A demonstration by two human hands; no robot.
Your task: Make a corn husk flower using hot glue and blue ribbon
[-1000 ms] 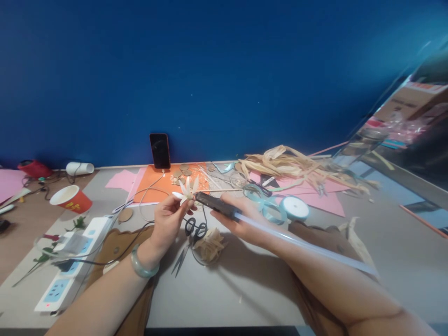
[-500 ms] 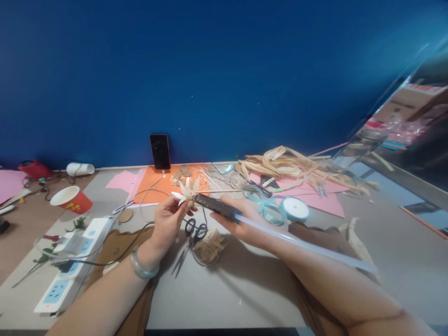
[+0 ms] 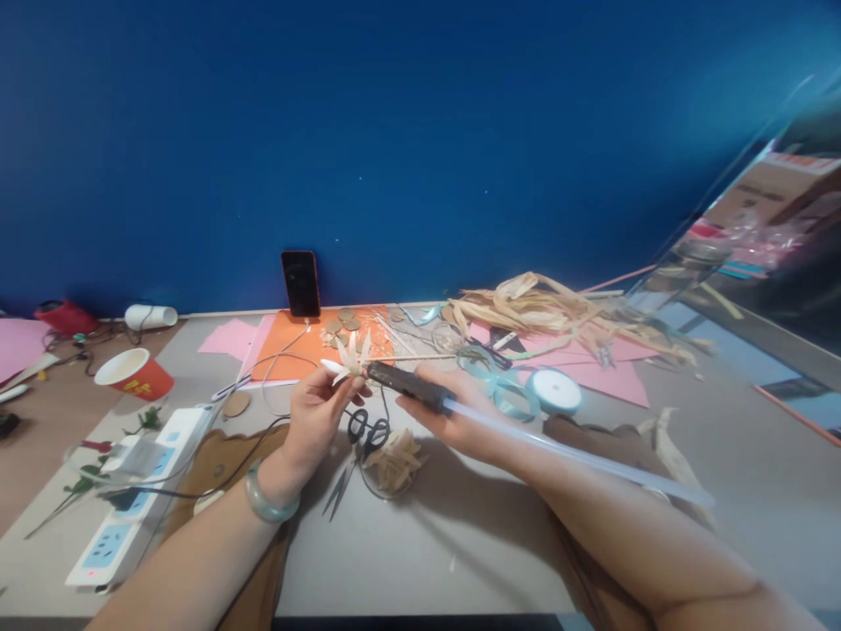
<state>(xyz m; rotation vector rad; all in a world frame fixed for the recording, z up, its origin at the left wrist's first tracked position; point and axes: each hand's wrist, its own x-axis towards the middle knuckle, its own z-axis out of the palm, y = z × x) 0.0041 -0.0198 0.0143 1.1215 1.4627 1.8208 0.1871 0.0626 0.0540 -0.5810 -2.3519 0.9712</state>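
The left hand (image 3: 316, 414) pinches a flower (image 3: 352, 358), the right hand (image 3: 469, 435) grips a glue gun (image 3: 408, 386); its slipping could burn the left hand.

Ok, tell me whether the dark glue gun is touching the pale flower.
Cannot tell. The head view shows the glue gun pointing at the base of the pale flower in the left hand; neither contact nor gap shows plainly.

From my head, the single camera looks forward and down over the grey table (image 3: 420, 570), facing the blue wall (image 3: 420, 149) at twelve o'clock. It sits near: my forearms (image 3: 203, 552) loom large, my left hand (image 3: 316, 414) at eight, my right hand (image 3: 463, 425) at five.
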